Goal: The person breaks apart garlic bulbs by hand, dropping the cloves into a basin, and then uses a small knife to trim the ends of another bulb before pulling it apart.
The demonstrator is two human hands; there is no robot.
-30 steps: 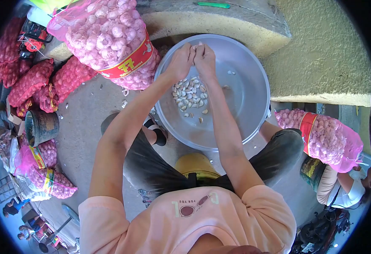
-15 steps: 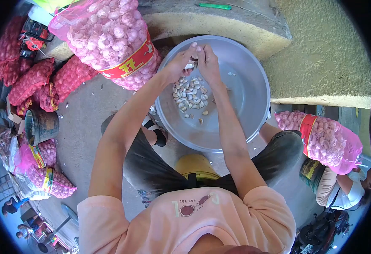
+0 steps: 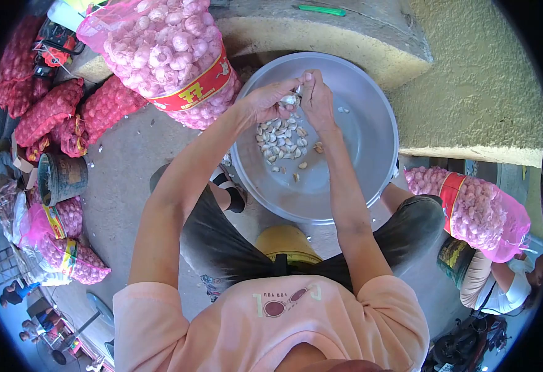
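Observation:
Over a wide grey basin (image 3: 376,186), my left hand (image 3: 270,102) is closed around a whitish piece of garlic (image 3: 290,99). My right hand (image 3: 317,102) meets it at the fingertips, thumb and fingers pinched together. Whatever the right fingers grip is too small and too covered to name. Below the hands, a loose heap of garlic cloves (image 3: 279,141) lies on the basin floor, some white and some brownish. A few small bits lie apart to the right.
A big pink mesh sack of garlic (image 3: 166,53) stands at the basin's left. Red mesh sacks (image 3: 107,108) and a dark bucket (image 3: 64,178) sit farther left. Another garlic sack (image 3: 479,211) is at right, beside a seated person (image 3: 510,282). A green-handled tool (image 3: 322,10) rests on the ledge.
Both hands have come slightly down and to the right, still together at the fingertips. A brownish clove now shows beside the right wrist. The view has shifted a little.

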